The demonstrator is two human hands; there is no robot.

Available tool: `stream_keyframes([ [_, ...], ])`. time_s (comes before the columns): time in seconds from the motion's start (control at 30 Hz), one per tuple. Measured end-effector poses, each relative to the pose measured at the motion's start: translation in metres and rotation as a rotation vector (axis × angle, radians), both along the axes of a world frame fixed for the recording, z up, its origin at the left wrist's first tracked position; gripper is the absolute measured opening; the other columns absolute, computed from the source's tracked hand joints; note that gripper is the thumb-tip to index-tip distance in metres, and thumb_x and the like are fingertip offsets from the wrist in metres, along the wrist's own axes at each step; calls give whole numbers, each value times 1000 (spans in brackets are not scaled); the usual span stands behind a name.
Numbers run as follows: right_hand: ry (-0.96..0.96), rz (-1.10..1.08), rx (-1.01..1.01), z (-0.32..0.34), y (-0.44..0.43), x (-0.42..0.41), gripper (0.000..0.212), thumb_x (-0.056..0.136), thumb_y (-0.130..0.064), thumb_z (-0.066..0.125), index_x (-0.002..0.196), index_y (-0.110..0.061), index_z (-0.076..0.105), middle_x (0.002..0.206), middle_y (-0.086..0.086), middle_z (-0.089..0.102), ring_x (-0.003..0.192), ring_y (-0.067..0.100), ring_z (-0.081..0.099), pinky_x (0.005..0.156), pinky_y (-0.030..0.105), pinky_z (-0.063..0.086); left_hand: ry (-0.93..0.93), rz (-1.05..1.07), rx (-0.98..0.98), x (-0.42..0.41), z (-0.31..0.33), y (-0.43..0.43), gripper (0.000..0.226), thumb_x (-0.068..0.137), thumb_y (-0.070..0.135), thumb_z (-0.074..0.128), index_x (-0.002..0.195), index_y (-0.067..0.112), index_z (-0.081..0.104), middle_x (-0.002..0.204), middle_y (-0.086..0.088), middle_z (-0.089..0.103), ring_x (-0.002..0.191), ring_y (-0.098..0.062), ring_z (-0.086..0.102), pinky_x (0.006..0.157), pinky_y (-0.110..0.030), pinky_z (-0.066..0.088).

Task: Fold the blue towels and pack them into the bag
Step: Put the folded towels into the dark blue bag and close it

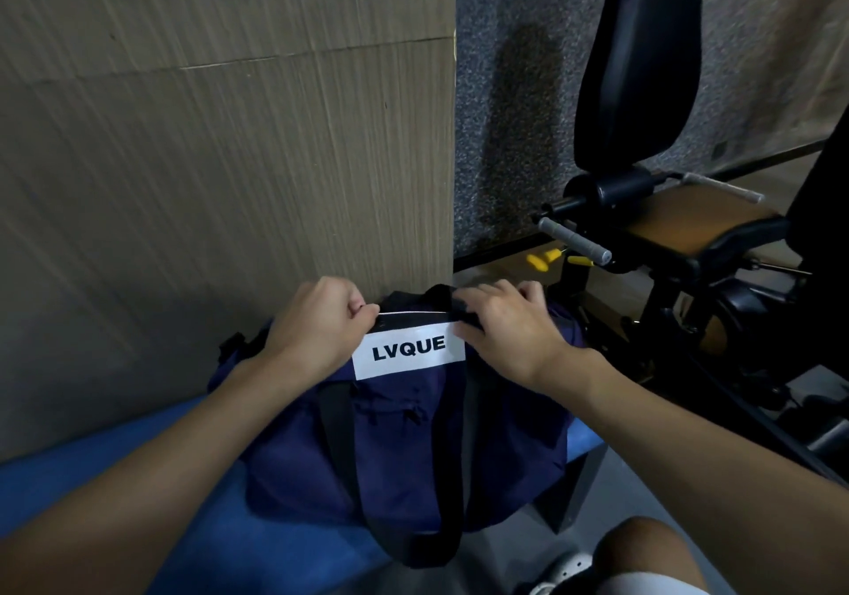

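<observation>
The bag point(404, 438) lies crosswise; the left hand point(317, 325) pinches its top edge left of the label point(409, 350), the right hand point(507, 325) grips the strap point(442, 299) right of it.

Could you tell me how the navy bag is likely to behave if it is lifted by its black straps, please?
The bag will probably sag and fold: its fabric is creased and slumps on the blue bench. The long black straps hang slack, so they would likely tighten before it rises. It seems unlikely to roll, sitting wide and low.
</observation>
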State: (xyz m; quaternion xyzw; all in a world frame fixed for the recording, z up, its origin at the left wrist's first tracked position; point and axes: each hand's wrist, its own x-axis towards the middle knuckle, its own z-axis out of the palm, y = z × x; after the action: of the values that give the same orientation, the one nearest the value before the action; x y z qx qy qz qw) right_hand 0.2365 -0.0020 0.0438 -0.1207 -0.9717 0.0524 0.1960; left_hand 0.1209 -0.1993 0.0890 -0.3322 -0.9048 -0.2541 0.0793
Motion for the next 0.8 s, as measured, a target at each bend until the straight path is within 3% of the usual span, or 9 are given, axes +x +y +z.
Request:
stream_keyframes([
  [0.2,77,-20,-112,-1,4,-4,8,94,-31,55,99,-32,61,100,-7,59,104,18,52,88,36,25,76,83,-91,-19,1,-29,28,89,29,65,66,12,60,64,-2,63,64,-22,60,62,-39,52],
  [0.47,61,-75,-145,-7,9,-4,7,94,-32,57,91,-29,63,94,-6,58,99,18,54,83,36,25,86,198,-142,-57,-4,-83,29,90,30,62,65,21,53,65,2,58,61,-15,54,51,-29,36],
  [0.7,71,-96,-119,-5,9,1,11,95,-35,56,92,-27,63,91,-8,54,99,18,52,78,34,20,219,277,-298,-73,-4,-112,29,95,31,57,80,7,63,80,-10,66,71,-27,60,59,-34,45],
  [0.8,63,-128,-106,-3,14,7,9,95,-34,56,95,-28,63,92,-9,52,101,19,51,80,34,20,306,258,-369,-74,-6,-111,25,96,29,52,88,7,62,93,-11,64,83,-29,59,71,-39,46],
])
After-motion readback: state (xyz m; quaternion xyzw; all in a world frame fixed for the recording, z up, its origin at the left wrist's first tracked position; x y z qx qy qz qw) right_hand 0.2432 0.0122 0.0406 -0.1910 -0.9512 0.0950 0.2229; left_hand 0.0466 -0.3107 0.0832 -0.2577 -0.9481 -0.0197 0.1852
